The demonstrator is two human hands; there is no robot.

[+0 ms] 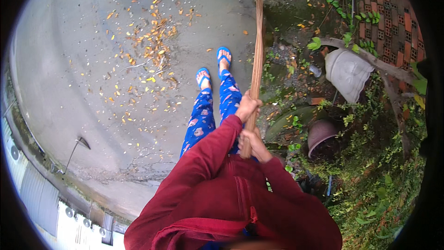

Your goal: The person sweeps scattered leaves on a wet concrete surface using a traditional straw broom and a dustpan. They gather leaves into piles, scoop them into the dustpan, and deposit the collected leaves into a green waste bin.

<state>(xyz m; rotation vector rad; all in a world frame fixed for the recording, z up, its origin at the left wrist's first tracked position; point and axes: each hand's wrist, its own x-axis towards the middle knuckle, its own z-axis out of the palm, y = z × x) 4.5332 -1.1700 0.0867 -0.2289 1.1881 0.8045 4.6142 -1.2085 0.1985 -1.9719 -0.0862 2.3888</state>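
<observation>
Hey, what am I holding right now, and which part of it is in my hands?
A long twig broom, gripped toward its near end: your right hand close to the butt, your left hand farther along it.

The broom [258,51] is showing light brown with fine lengthwise streaks, and the jacket [208,203] is showing deep maroon — its zip pull [253,214] is standing out brighter red. The trousers [198,125] are carrying pale pinkish motifs over vivid blue, the sandals [224,57] are showing lighter blue — and leaves [155,41] are speckling the grey pavement [60,92] yellow, orange and brown
</observation>
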